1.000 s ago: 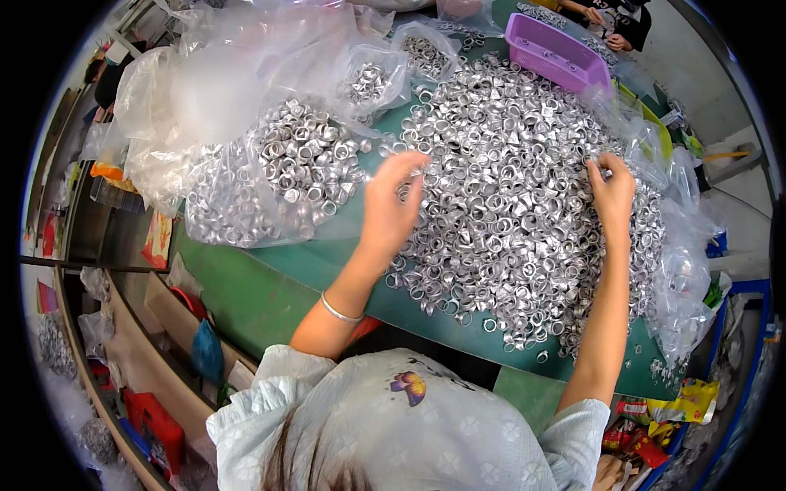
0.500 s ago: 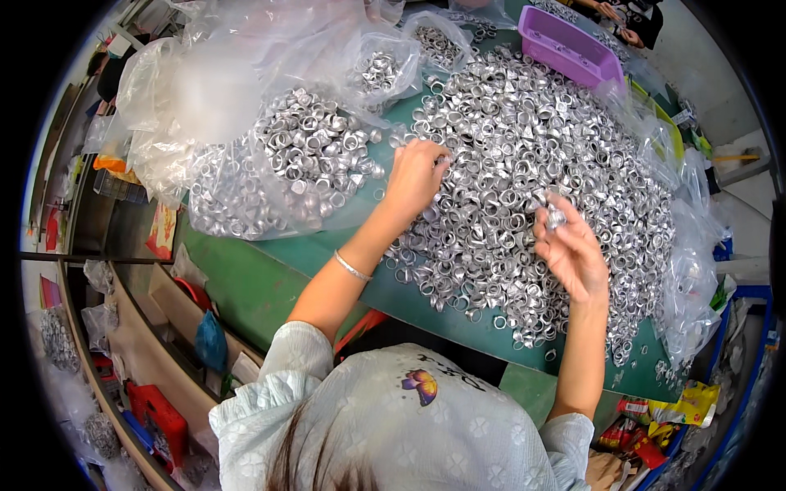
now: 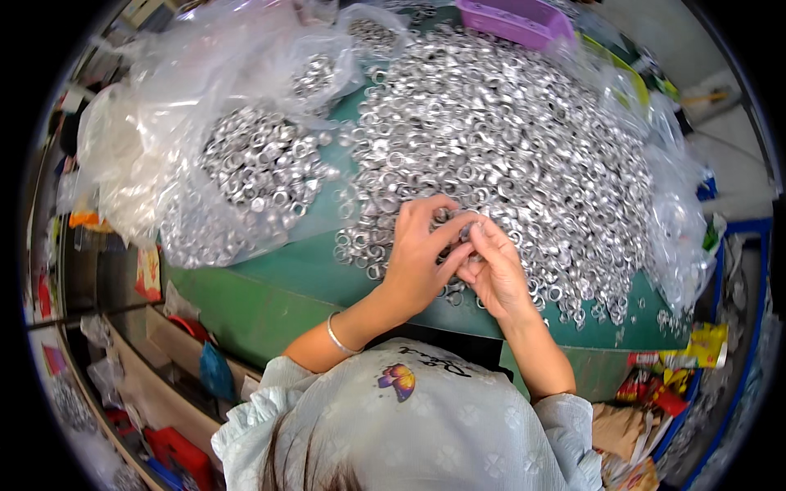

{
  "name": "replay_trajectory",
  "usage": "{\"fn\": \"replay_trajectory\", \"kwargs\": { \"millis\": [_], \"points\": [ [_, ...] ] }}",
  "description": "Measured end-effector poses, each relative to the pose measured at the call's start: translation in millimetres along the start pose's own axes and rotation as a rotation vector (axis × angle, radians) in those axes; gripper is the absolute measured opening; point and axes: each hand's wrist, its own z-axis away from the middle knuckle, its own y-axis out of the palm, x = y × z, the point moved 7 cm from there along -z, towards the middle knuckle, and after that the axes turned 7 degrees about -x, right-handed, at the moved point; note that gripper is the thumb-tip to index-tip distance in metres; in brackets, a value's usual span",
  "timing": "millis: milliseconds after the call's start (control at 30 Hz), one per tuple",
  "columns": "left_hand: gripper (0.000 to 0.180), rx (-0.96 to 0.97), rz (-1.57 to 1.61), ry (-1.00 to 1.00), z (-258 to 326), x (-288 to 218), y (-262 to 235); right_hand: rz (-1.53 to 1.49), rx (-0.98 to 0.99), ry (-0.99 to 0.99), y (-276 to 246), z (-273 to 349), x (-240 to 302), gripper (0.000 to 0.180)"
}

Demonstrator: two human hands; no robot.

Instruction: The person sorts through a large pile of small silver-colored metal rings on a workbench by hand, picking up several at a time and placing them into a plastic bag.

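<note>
A wide heap of silvery metal rings (image 3: 524,155) covers the green table. Over its near edge my two hands meet. Between the thumb and fingers of my right hand (image 3: 501,274) is a small metal ring (image 3: 468,231). My left hand (image 3: 419,258) comes in from the other side with curled fingers, its fingertips closed at the same ring. The fingers overlap, so part of the ring is hidden. To the left, a smaller pile of rings (image 3: 266,155) lies partly inside a clear plastic bag (image 3: 131,155).
A purple plastic basket (image 3: 520,23) stands at the far edge of the heap, with a yellow-green rim (image 3: 626,69) beside it. Another clear bag (image 3: 684,221) lies along the right side. Colourful packets (image 3: 704,348) sit at the lower right. Wooden shelving (image 3: 172,368) is at lower left.
My hands were apart over the heap; now they have come together at its near edge. The right hand moved left with its ring. The view has shifted, too.
</note>
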Motion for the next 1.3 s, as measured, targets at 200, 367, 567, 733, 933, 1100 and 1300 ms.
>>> {"fn": "replay_trajectory", "kwargs": {
  "millis": [200,367,567,733,933,1100,1300],
  "points": [
    [0.042,0.172,0.07,0.009,2,1,20,-0.228,-0.069,-0.078,-63,52,26,0.012],
    [0.039,0.34,-0.008,0.14,2,-15,60,0.589,-0.462,-0.458,-125,97,60,0.015],
    [0.044,0.482,-0.251,0.423,11,-42,111,0.814,-1.001,-0.72,-176,151,117,0.015],
    [0.039,0.538,0.205,0.202,11,-91,95,0.6,-0.952,-0.778,-231,171,111,0.015],
    [0.032,0.918,1.063,0.542,29,-234,61,0.849,-1.002,-0.719,-222,161,102,0.014],
    [0.024,0.392,1.157,0.644,46,-268,30,1.072,-1.052,-0.738,-204,167,101,0.016],
    [0.019,-0.044,0.983,0.461,39,-255,12,1.292,-1.112,-0.723,-185,162,98,0.022]
  ]
}}
